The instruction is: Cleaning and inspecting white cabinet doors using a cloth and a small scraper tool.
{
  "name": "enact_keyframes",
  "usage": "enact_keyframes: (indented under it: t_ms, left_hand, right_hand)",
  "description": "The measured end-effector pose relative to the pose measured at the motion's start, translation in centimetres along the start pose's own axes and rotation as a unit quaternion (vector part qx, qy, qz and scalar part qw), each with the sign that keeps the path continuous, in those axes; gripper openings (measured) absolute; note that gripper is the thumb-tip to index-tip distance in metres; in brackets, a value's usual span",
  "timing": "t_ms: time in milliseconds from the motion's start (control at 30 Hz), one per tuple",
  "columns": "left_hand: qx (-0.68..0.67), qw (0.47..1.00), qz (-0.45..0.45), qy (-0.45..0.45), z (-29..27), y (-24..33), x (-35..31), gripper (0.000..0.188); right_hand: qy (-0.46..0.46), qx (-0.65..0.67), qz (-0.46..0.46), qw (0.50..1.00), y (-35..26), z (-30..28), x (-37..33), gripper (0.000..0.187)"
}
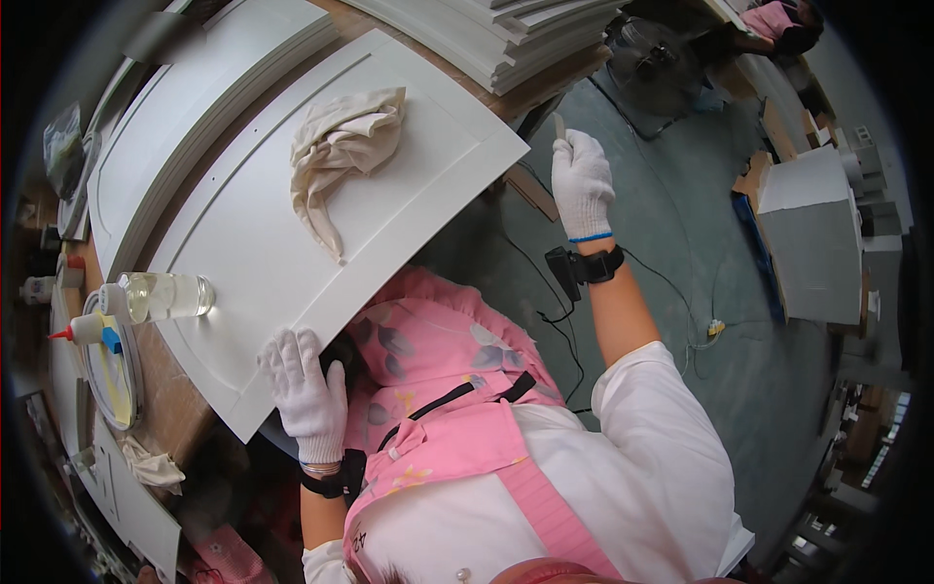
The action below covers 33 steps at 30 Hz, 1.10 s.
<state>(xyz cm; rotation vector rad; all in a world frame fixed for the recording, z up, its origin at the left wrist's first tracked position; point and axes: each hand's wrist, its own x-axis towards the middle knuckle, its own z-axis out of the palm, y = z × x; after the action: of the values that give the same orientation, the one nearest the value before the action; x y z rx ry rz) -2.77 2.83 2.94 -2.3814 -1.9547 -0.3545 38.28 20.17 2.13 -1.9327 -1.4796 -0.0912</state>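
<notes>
A white panel [255, 216] with a grooved border lies before me. My left hand [309, 394], in a white knit glove, rests at the panel's near edge with its fingers stretched out. Beyond the panel's right corner my right hand [584, 180] is raised, also gloved, its fingers curled closed. A thin, pale strip-like thing [559, 127] sticks up from that fist; its kind cannot be made out. A crumpled cream cloth [350, 136] lies on the panel. At the panel's left side is a clear bottle [170, 296] of pale liquid, its cap toward the left.
Stacked white panels [219, 73] lie behind on the left, with another stack [545, 39] at the back. Left are a red-tipped squeeze bottle [86, 329] and a round tub lid [122, 394]. A floor fan [652, 63], cables [671, 277] and a large white box [812, 234] are right.
</notes>
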Motion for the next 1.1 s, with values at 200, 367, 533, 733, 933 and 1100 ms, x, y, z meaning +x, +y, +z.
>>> enact_keyframes:
  t_ms: [200, 367, 533, 733, 933, 1100]
  left_hand:
    - [-0.042, 0.993, 0.111, -0.024, 0.9, 2.0, 2.4, 0.064]
    - [0.000, 0.999, 0.054, -0.001, 0.4, -2.0, -1.3, 0.065]
    - [0.066, 0.995, -0.067, 0.016, -0.8, -6.7, -6.0, 0.063]
    - [0.005, 0.956, -0.275, 0.099, -1.5, -10.9, -10.5, 0.064]
    - [-0.382, 0.790, -0.465, 0.111, -1.2, -11.1, -9.7, 0.072]
    - [-0.478, 0.722, -0.484, 0.127, -1.9, -10.7, -8.2, 0.073]
  right_hand:
    - [-0.261, 0.067, -0.218, 0.938, -9.9, 0.8, -7.9, 0.021]
    - [-0.065, -0.097, -0.078, 0.990, 1.1, 1.0, 1.4, 0.021]
    - [-0.093, 0.003, 0.067, 0.993, 3.1, -1.9, 3.9, 0.027]
    - [-0.116, 0.101, 0.016, 0.988, 0.6, 2.5, 3.8, 0.026]
    - [-0.228, 0.115, 0.028, 0.967, -0.9, 4.7, 5.0, 0.027]
    - [-0.251, 0.082, 0.025, 0.964, -3.4, 4.0, 4.5, 0.027]
